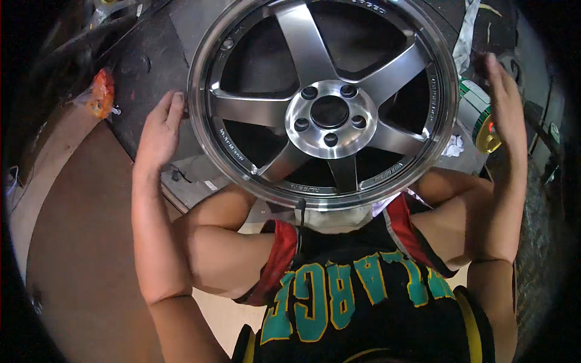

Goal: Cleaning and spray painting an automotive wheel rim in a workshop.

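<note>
A large silver alloy wheel rim (pixel 331 120) with several spokes lies face up in front of my knees. Its polished hub has a round centre hole ringed by bolt holes. My left hand (pixel 160 130) is beside the rim's left edge, fingers stretched out and holding nothing; whether the fingertips touch the edge, I cannot tell. Farther from the rim on the right, my right hand (pixel 507 106) is held with its fingers extended and nothing in it. Just inside that hand lies a green and white can (pixel 473 104) with a gold-coloured end.
At the left, an orange-red plastic packet (pixel 101 94) lies at the edge of the dark work surface (pixel 148 66). A crumpled white tissue (pixel 453 146) sits by the rim's right side, and a pale cloth strip (pixel 466 39) lies beyond. Brown flooring (pixel 78 242) spreads at lower left.
</note>
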The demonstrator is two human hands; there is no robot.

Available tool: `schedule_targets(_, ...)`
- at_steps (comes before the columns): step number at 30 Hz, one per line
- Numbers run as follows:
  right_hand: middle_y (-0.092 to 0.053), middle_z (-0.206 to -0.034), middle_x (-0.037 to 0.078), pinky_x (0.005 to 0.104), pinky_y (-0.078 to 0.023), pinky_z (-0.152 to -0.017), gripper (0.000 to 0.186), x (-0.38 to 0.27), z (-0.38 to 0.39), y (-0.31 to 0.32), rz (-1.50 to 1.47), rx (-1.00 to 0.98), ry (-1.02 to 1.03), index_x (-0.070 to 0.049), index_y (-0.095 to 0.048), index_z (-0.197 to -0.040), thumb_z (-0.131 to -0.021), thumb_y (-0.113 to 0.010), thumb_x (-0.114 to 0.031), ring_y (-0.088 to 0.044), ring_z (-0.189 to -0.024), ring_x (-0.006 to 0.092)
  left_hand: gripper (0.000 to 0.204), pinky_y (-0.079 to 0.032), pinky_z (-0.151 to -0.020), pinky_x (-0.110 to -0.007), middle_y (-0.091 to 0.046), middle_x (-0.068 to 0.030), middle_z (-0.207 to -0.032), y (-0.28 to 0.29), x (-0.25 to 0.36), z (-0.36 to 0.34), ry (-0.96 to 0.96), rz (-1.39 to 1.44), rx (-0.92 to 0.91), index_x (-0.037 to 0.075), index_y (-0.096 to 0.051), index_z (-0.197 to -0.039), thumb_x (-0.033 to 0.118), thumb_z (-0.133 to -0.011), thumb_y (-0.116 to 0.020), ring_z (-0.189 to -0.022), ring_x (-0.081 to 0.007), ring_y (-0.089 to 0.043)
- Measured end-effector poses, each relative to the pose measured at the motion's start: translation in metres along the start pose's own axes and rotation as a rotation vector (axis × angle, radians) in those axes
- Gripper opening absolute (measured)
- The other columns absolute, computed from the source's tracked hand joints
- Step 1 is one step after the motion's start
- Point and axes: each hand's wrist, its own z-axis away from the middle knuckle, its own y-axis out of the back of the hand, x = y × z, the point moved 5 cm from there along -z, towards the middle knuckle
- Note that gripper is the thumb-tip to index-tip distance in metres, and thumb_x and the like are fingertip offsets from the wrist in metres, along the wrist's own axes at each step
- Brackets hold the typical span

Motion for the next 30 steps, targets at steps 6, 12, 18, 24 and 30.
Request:
schedule_targets(6, -0.064, -0.135, 0.032, 0.0387, -0.039, -0.114, 0.086, 0.010, 0.002, -0.022, 0.107, -0.154, -0.157, 0.011, -0.059, -0.137, -0.103, -0.046, -0.066, -0.059, -0.132, 0.0373, 0.059, -0.048, -0.089, -0.045, -0.066, -0.0297, -0.097, -0.025, 0.003, 0.006, 0.075, 0.000, 0.129, -0.005, -0.061, -0.112, 0.052, -0.109, -0.045, -0.095, -0.0410, -0.065)
schedule_targets(12, -0.064, -0.128, 0.038, 0.0430, -0.040, -0.112, 0.101, 0.051, 0.024, -0.046, 0.011, -0.212, -0.342, 0.013, -0.065, -0.127, -0.099, -0.035, -0.078, -0.060, -0.128, 0.0466, 0.065, -0.048, -0.097, -0.045, -0.069, -0.0305, -0.115, -0.043, -0.009, 0.027, 0.238, 0.160, 0.276, -0.005, -0.064, -0.120, 0.055, -0.108, -0.041, -0.109, -0.0448, -0.066)
schedule_targets(18, -0.065, -0.123, 0.039, 0.0448, -0.042, -0.110, 0.098, 0.076, 0.065, -0.068, -0.110, -0.162, -0.419, 0.015, -0.064, -0.126, -0.100, -0.037, -0.076, -0.061, -0.124, 0.0493, 0.072, -0.044, -0.105, -0.042, -0.070, -0.0258, -0.123, -0.071, -0.035, 0.046, 0.429, 0.342, 0.297, -0.004, -0.068, -0.123, 0.059, -0.108, -0.038, -0.120, -0.0374, -0.064)
schedule_targets(24, -0.068, -0.117, 0.035, 0.0474, -0.045, -0.103, 0.076, 0.061, 0.091, -0.064, -0.224, -0.054, -0.407, 0.010, -0.067, -0.118, -0.104, -0.047, -0.062, -0.063, -0.117, 0.0483, 0.070, -0.040, -0.110, -0.041, -0.065, -0.0246, -0.135, -0.081, -0.040, 0.065, 0.508, 0.574, 0.291, -0.008, -0.062, -0.134, 0.054, -0.111, -0.037, -0.128, -0.0337, -0.059)
schedule_targets(30, -0.074, -0.110, 0.019, 0.0348, -0.049, -0.095, 0.054, 0.029, 0.137, 0.005, -0.491, 0.112, -0.291, 0.007, -0.068, -0.125, -0.106, -0.056, -0.042, -0.067, -0.102, 0.0225, 0.074, -0.041, -0.109, -0.039, -0.064, -0.0150, -0.136, -0.074, -0.024, 0.098, 0.482, 0.907, 0.191, -0.001, -0.058, -0.142, 0.061, -0.110, -0.034, -0.122, -0.0294, -0.059)
